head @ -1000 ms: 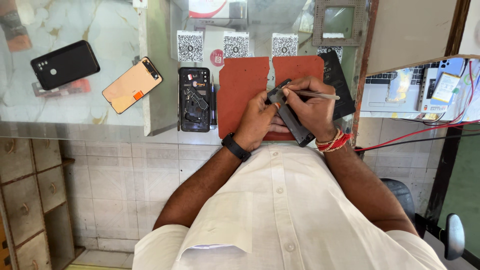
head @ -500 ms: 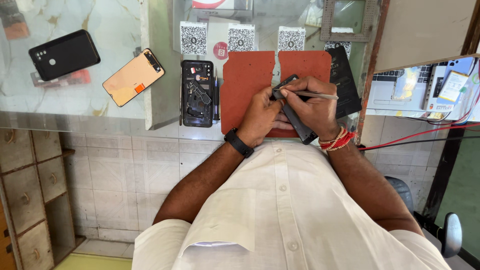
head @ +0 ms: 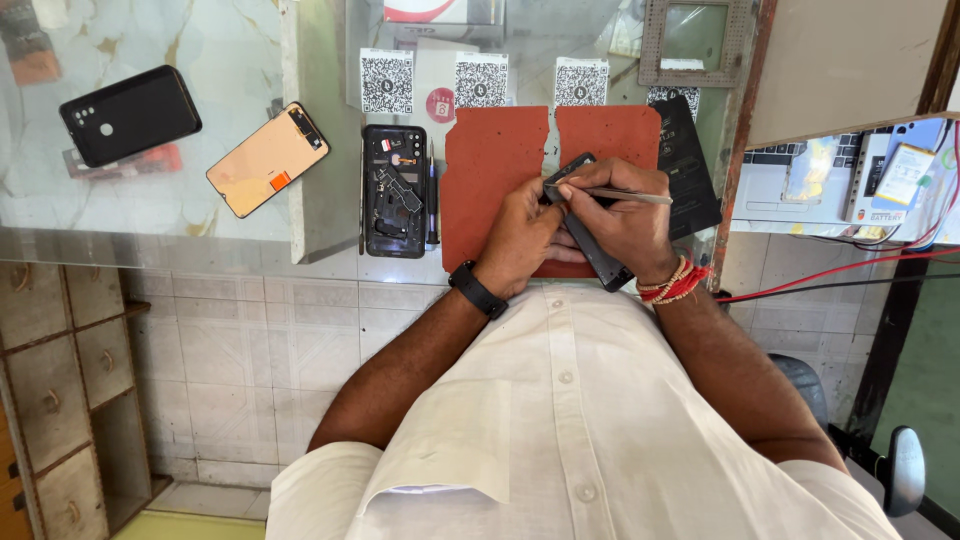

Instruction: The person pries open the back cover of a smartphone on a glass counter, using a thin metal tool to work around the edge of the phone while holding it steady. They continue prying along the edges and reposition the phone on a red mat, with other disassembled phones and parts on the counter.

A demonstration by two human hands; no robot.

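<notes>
Glass counter [head: 250, 235] here: red mat [head: 490, 170] dead center, opened phone [head: 394, 190] at its 9 o'clock, orange-backed screen [head: 268, 159] and black phone [head: 130, 115] further out toward 9-10.

A person in a white shirt [head: 590, 420] sits at a glass counter [head: 200, 215]. The left hand [head: 520, 235] holds a dark phone part [head: 592, 235] over a red mat [head: 495, 165]. The right hand [head: 625, 215] pinches thin metal tweezers [head: 625, 195], and their tip touches the top of the dark phone part. A black watch [head: 476, 290] is on the left wrist, and red strings [head: 675, 283] are on the right wrist. Just beside the mat lies an open phone [head: 394, 190] with its insides showing. Farther left lie an orange phone screen [head: 267, 158] and a black phone [head: 130, 115]. Square black-and-white code stickers [head: 482, 82] sit above the mat. Red wires [head: 850, 268] run on the right side.
</notes>
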